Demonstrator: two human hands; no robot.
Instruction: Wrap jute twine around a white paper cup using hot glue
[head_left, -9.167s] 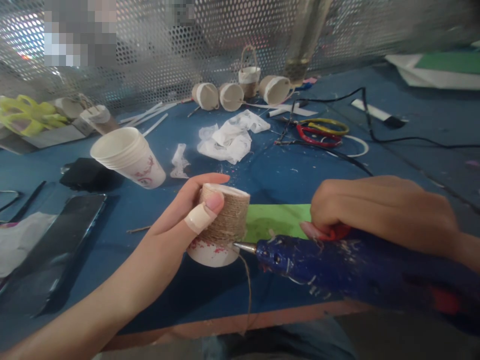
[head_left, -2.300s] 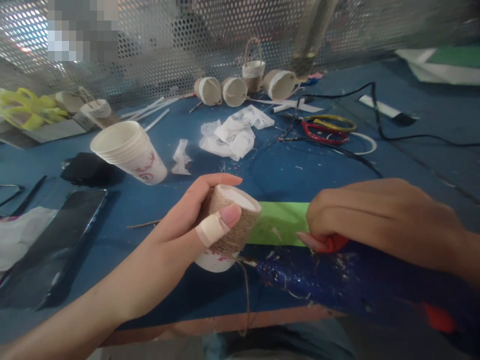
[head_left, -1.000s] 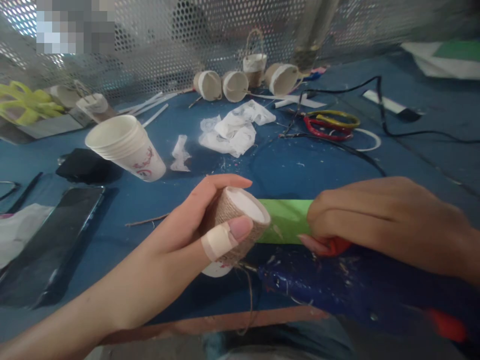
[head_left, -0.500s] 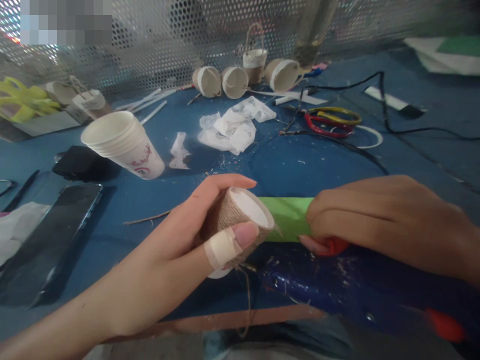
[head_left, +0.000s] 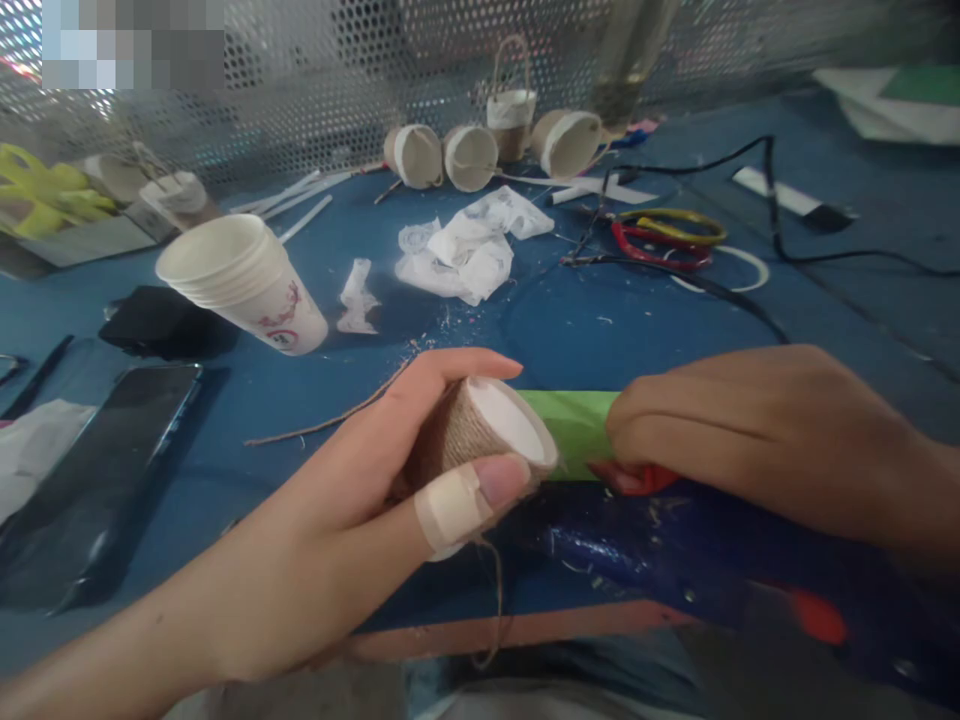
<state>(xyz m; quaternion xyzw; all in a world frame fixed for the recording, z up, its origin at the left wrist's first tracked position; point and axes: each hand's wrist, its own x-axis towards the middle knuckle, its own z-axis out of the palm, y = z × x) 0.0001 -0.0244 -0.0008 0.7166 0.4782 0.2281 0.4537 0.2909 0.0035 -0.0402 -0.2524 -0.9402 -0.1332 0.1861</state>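
My left hand (head_left: 352, 500), with a bandage round the thumb, is closed around a paper cup (head_left: 461, 430) wrapped in brown twine. The cup lies tilted, its white round end facing up and right. A loose twine end (head_left: 498, 600) dangles below it. My right hand (head_left: 765, 440) grips a blue hot glue gun (head_left: 622, 550), fingers curled at its red trigger (head_left: 651, 480). The gun's front points left at the underside of the cup; its tip is hard to make out. Behind the cup and right fingers lies a light green strip (head_left: 574, 415).
Stacked paper cups (head_left: 251, 285) lean at left, near a phone (head_left: 112, 490) and black adapter (head_left: 169, 320). Crumpled white paper (head_left: 469, 255) lies mid-table. Several small cup baskets (head_left: 471, 160) stand or lie by the perforated metal screen (head_left: 300, 90). Coloured wire loops (head_left: 664, 240) and a black cord (head_left: 772, 200) lie right.
The glue gun has shifted left, bringing its front closer under the cup. My left hand and the cup have moved slightly right, and my right hand slightly left.
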